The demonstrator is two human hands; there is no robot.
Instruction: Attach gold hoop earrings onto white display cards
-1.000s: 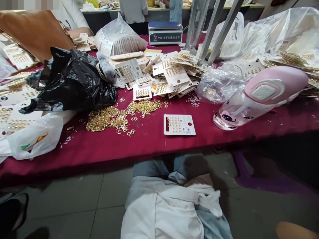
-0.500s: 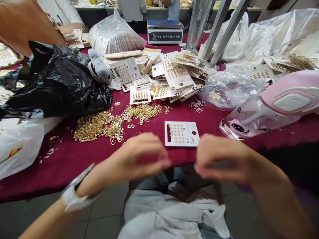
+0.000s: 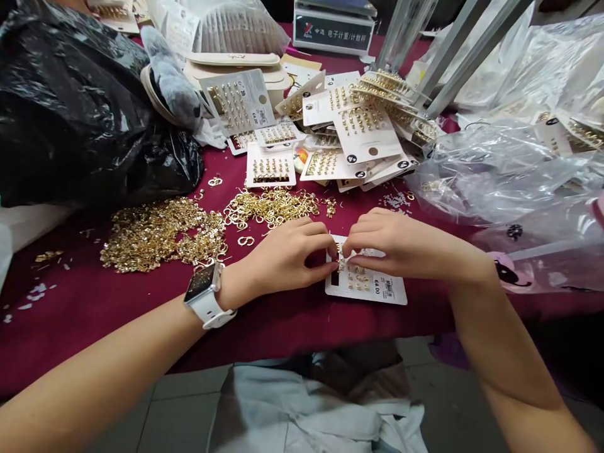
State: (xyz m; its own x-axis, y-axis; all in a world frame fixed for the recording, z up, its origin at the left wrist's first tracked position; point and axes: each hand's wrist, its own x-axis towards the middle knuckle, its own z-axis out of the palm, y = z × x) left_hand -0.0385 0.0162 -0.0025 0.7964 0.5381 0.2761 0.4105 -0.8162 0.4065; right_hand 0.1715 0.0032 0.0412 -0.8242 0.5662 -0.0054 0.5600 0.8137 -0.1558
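Note:
A white earring card with rows of small gold earrings lies flat at the near part of the table. My left hand is at the card's left edge, thumb and fingers brought together in a pinch. Over the upper part of the card, my right hand pinches too, its fingertips almost meeting those of the left. Something tiny shows between the fingertips, too small to name. Beyond my left hand lie a heap of gold S-shaped hooks and a heap of small gold pieces.
A pile of earring cards lies behind the hands. To the left is a black plastic bag; to the right, clear plastic bags and a partly visible bottle. An electronic scale and metal posts stand at the back.
Both hands have moved forward from the table's near edge onto the card, and their fingertips have come together. The view has tilted down and closer to the table.

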